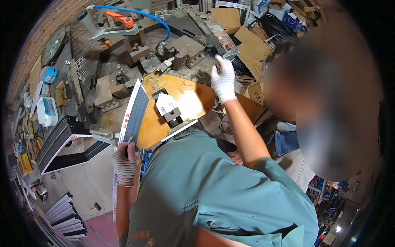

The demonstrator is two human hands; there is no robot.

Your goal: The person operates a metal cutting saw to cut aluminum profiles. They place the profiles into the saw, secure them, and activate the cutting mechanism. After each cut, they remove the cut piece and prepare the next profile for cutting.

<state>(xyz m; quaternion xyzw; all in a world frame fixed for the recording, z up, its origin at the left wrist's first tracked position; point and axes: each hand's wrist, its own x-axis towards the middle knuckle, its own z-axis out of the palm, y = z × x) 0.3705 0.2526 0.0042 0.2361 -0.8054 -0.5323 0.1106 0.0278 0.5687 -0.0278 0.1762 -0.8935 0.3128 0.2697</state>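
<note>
My left hand (124, 164), in a striped glove, is closed round the lower end of a long dark grey frame profile (138, 109) with white film along one edge. The profile leans against the left side of an orange machine plate (148, 133). On the plate sits a clamp block (166, 105) with a white top. My right hand (224, 80), in a white glove, is raised beyond the plate's right corner with its fingers curled. A dark patch shows between those fingers, but I cannot make out what it is. Just past them lies a control box (226, 41) with buttons.
A joined black frame corner (68, 142) stands at left. Behind the plate are metal blocks (185, 47), an orange lever (120, 19) and a blue hose (140, 12). A white bottle (47, 112) stands far left. Another person (325, 103) is close at right, near cardboard (251, 51).
</note>
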